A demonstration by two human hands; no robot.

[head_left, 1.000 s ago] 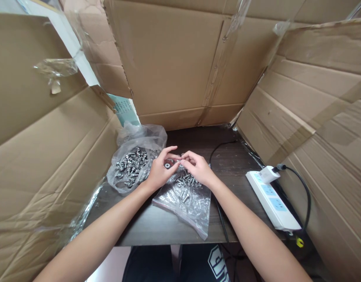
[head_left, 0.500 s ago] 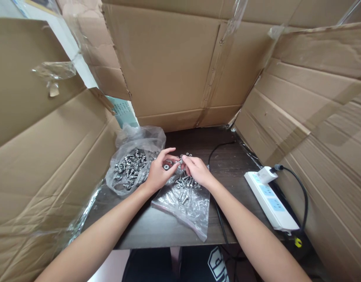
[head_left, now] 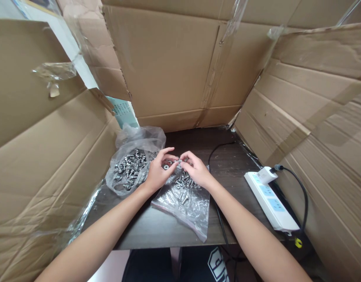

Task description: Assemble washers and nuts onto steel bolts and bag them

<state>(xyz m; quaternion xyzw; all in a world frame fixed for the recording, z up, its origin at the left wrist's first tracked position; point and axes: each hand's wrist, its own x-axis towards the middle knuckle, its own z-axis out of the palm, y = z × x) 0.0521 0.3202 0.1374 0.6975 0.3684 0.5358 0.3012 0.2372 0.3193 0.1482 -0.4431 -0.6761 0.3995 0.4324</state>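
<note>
A tiny shiny metal screw (head_left: 178, 161) sits between the two hands, just above the dark wooden table (head_left: 227, 156). The left hand (head_left: 158, 172) and the right hand (head_left: 195, 169) meet there. The fingers (head_left: 185, 157) of both hands are pinched almost shut on the small screw, thumb against fingertip. The part is too small to tell whether a nut or washer is on it.

Under the hands lies a flat clear plastic bag (head_left: 188, 203) with a few silver screws inside. To the left sits a crumpled clear plastic bag (head_left: 133, 164), open, with a big pile of silver screws in it. A few small metal rings (head_left: 188, 154) lie on the table past the fingertips.

A black cable (head_left: 220, 147) runs across the table. A white power strip (head_left: 271, 201) lies far to the right. Brown cardboard walls (head_left: 174, 62) stand all around.

The screw is very small and smooth, so it could slip out of the pinch. It might then roll off the table edge or get lost among the other screws. A wrist could also bump the open bag and spill the pile.
</note>
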